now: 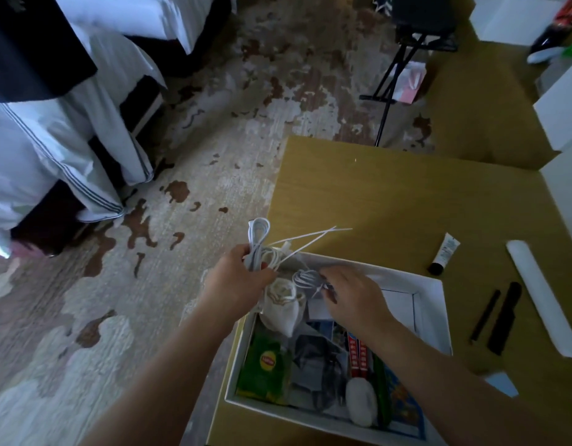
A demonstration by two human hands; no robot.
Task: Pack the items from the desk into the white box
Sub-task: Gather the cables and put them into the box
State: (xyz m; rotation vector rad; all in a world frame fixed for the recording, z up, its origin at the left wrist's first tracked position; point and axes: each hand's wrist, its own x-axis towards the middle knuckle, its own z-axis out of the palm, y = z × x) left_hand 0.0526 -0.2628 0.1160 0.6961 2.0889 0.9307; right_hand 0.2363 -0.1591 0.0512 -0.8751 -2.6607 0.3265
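The white box (434, 305) sits open at the near left corner of the yellow desk (407, 201). Inside lie a green tea pack (266, 365), a white cloth pouch (283, 305), a red toothpaste box (358, 352) and a white oval object (361, 402). My left hand (238, 278) grips a coiled white cable (258, 241) above the box's far left corner, loose ends sticking out to the right. My right hand (352, 296) hovers over the box, fingers pinching a small white cable loop (305, 278).
On the desk right of the box lie a small white tube with a black cap (444, 254), a black comb (505, 318), a thin black stick (485, 315) and a long white sleeve (543, 296). White boxes (561, 107) stand at the far right. A bed (53, 140) and patterned carpet lie to the left.
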